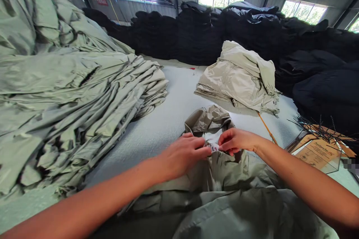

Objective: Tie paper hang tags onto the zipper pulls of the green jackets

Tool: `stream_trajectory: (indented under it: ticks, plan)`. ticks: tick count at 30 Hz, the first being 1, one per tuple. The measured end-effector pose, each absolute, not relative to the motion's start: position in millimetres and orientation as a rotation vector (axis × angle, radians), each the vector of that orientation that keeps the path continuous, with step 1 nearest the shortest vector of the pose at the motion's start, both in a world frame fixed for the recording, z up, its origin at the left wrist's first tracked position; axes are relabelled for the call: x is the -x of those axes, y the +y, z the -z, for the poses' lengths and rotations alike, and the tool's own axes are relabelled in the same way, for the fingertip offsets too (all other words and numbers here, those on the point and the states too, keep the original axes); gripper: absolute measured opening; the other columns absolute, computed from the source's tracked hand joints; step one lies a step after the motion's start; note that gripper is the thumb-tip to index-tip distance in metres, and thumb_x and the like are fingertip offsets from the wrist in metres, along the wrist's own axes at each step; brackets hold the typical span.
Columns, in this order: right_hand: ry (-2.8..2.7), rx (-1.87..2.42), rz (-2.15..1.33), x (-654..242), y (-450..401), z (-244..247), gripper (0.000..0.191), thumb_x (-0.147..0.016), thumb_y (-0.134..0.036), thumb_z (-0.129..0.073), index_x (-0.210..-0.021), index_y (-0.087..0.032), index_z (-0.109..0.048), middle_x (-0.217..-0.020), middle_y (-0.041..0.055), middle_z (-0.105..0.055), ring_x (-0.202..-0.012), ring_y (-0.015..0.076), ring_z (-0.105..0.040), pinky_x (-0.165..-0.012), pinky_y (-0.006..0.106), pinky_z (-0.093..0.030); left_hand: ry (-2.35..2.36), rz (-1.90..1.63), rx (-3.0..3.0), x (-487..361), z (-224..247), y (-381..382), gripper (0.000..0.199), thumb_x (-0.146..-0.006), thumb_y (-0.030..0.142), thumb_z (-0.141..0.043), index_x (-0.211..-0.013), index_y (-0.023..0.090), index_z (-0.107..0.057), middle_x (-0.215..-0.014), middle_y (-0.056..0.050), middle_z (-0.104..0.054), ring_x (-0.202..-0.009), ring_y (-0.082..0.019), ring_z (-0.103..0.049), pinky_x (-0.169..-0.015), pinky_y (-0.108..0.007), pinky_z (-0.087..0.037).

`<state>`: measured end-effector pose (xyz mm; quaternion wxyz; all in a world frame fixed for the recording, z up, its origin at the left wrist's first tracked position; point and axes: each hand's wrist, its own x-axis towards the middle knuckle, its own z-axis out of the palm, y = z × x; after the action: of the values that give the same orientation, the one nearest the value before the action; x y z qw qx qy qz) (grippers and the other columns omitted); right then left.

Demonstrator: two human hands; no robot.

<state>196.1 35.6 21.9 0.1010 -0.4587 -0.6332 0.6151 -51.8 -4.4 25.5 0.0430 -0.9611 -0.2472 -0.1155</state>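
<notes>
A grey-green hooded jacket [224,170] lies in front of me, its hood [209,117] pointing away and its neck opening facing up. White material [213,138] with small dark marks shows inside the neck. My left hand [187,153] is closed at the left side of the collar, fingertips pressed together at the edge of the white material. From the right, my right hand [235,140] pinches the collar edge beside that material, thumb and forefinger together. The fingertips of both hands nearly meet. What exactly lies between them is partly hidden.
A high pile of grey-green garments [84,93] fills the left side. Beige folded garments [238,76] stand farther back on the pale table [179,93]. At right, a clear tray holds brown cardboard tags [316,153] with black strings. Stacked black garments [196,35] line the back.
</notes>
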Motion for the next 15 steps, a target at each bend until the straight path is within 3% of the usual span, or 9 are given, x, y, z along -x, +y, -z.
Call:
stream_trajectory:
  ticks: [4, 7, 10, 12, 15]
  plan:
    - [-2.285, 1.416, -1.515, -184.8, 36.3, -21.6, 0.011, -0.066, -0.012, -0.061, -0.070, -0.014, -0.071, -0.047, -0.0067, -0.052, -0.040, 0.0074, -0.049, -0.041, 0.018, -0.036, -0.868, 0.282, 2.900, 43.7, -9.4, 17.5, 0.020, -0.096, 0.027, -0.045, -0.089, 0.020, -0.063, -0.079, 0.000, -0.057, -0.070, -0.015, -0.051, -0.074, -0.029, -0.034]
    - [-2.210, 1.511, -1.201, -195.1, 38.8, -24.7, 0.018, -0.072, -0.016, -0.059, -0.084, -0.013, -0.072, -0.057, -0.0030, -0.058, -0.049, 0.0098, -0.053, -0.048, 0.021, -0.040, -1.027, 0.196, 2.927, 43.9, 5.0, 29.7, 0.020, -0.095, 0.031, -0.049, -0.092, 0.018, -0.064, -0.084, -0.002, -0.061, -0.077, -0.017, -0.055, -0.077, -0.030, -0.037]
    - [-2.106, 1.614, -0.874, -226.2, 26.5, -29.7, 0.027, -0.076, -0.027, -0.062, -0.098, -0.013, -0.070, -0.077, 0.0028, -0.066, -0.062, 0.0132, -0.056, -0.057, 0.024, -0.043, -1.122, 0.367, 2.921, 57.9, 2.9, 30.3, 0.027, -0.090, 0.041, -0.056, -0.106, 0.019, -0.064, -0.110, -0.010, -0.063, -0.104, -0.024, -0.055, -0.092, -0.037, -0.040]
    - [-2.135, 1.717, -0.724, -254.2, 4.9, -33.4, 0.041, -0.073, -0.038, -0.069, -0.105, -0.013, -0.069, -0.086, 0.0068, -0.068, -0.067, 0.0165, -0.058, -0.061, 0.028, -0.045, -1.243, 0.532, 2.834, 78.6, -11.3, 20.1, 0.041, -0.085, 0.044, -0.062, -0.119, 0.020, -0.060, -0.129, -0.014, -0.056, -0.122, -0.030, -0.046, -0.102, -0.045, -0.035]
    - [-2.276, 1.819, -0.648, -293.1, -41.7, -36.9, 0.074, -0.069, -0.052, -0.073, -0.130, -0.012, -0.058, -0.107, 0.0156, -0.068, -0.083, 0.0247, -0.064, -0.072, 0.034, -0.050, -1.636, 0.379, 2.790, 121.9, -38.4, -12.3, 0.068, -0.075, 0.053, -0.068, -0.130, 0.016, -0.055, -0.133, -0.018, -0.057, -0.122, -0.034, -0.050, -0.099, -0.044, -0.041]
